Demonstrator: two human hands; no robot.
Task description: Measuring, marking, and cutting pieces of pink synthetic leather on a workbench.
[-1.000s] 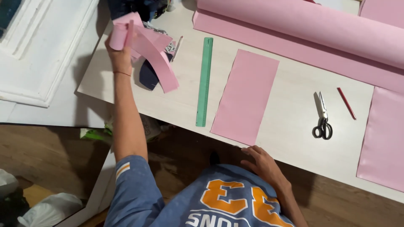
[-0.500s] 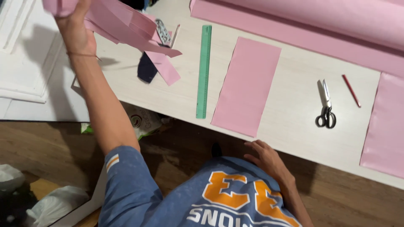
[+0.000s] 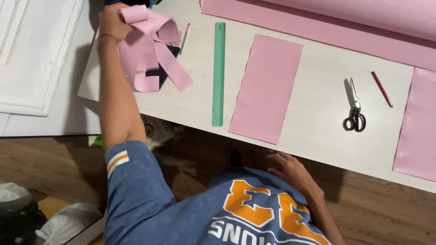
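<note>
Top view of a pale tabletop (image 3: pixel 313 136). The left hand (image 3: pixel 112 22), raised higher half a second earlier, now sits lower over the tabletop's far left corner, fingers clenched around a bundle of pink strips (image 3: pixel 152 54) that dangle onto the surface. The right hand (image 3: pixel 290 168) remains at the near edge, fingers loose, grasping nothing. Right of the strips lie a green ruler (image 3: pixel 219 75), a pink rectangular sheet (image 3: pixel 265 88), black-handled scissors (image 3: pixel 354 111) and a red pencil (image 3: pixel 381 89). A printed plastic bag (image 3: pixel 159 131) lies on the floor under the tabletop.

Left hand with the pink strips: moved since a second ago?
Yes. The left hand with the pink strips has swung further out from the green ruler, toward the table's far-left corner.
</note>
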